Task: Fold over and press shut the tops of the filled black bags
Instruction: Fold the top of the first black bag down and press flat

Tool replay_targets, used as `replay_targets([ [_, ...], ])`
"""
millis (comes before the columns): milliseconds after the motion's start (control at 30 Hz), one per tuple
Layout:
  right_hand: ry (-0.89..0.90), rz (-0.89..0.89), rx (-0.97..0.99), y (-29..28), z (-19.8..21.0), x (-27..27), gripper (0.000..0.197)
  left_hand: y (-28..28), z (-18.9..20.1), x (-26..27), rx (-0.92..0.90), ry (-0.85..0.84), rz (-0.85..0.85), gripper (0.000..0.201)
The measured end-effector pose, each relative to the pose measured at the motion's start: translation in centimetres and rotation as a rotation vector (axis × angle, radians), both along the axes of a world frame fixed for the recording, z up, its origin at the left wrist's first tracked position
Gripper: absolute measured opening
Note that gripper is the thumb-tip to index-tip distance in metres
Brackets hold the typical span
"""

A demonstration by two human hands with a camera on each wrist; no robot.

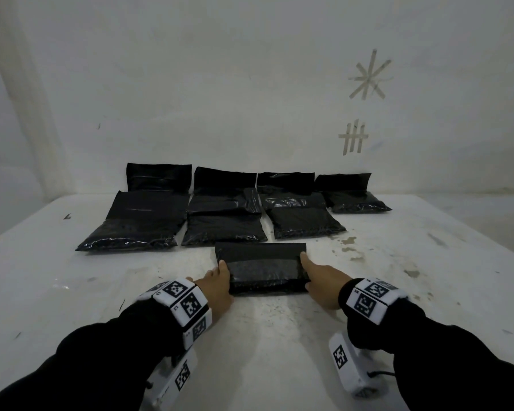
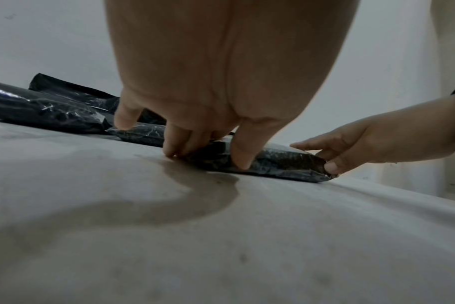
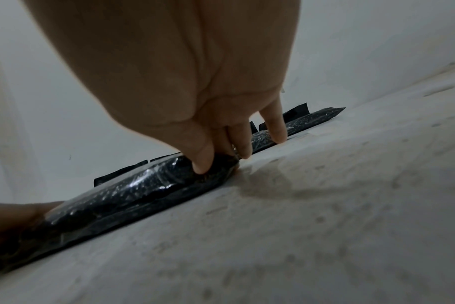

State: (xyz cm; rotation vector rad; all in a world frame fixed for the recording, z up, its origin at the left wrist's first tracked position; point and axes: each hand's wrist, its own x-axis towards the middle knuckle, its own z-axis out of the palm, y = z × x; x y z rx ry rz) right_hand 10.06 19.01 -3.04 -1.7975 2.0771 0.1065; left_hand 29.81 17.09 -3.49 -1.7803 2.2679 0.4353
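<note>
One filled black bag (image 1: pixel 261 269) lies flat on the white table (image 1: pixel 250 336) right in front of me, its top flap folded over toward me. My left hand (image 1: pixel 221 277) grips the bag's left end; the left wrist view shows its thumb on the bag's front and its fingers (image 2: pixel 171 153) down at the end. My right hand (image 1: pixel 312 274) pinches the right end, and in the right wrist view the thumb (image 3: pixel 201 168) digs into the bag (image 3: pixel 133 197) with the fingers behind it.
Several more filled black bags (image 1: pixel 224 232) lie in rows behind, reaching to the white wall, with their flaps unfolded or standing up. Tape marks (image 1: pixel 368 75) are stuck on the wall at the right. Stains (image 1: pixel 347 244) dot the table to the right.
</note>
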Motion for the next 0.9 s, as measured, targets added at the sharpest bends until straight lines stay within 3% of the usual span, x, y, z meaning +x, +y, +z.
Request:
replay_targets([
  [233,-0.006,0.027,0.001,0.3,0.4,0.1,0.071,-0.2,0.1,0.3,0.03,0.053,-0.006,0.073],
  [367,0.114,0.079,0.006,0.2,0.4,0.2,0.068,0.0,-0.2,0.2,-0.005,-0.041,-0.041,0.072],
  [500,0.143,0.073,0.046,0.2,0.3,0.1,0.069,-0.2,0.0,0.5,0.009,-0.006,-0.05,0.081],
  [700,0.27,0.017,0.028,0.0,-0.2,1.9,0.087,-0.9,-0.6,0.1,-0.049,0.017,-0.024,0.09],
  [900,0.13,0.151,0.002,-0.5,-1.0,2.0,0.089,-1.1,-0.8,0.1,-0.1,-0.016,-0.034,0.089],
])
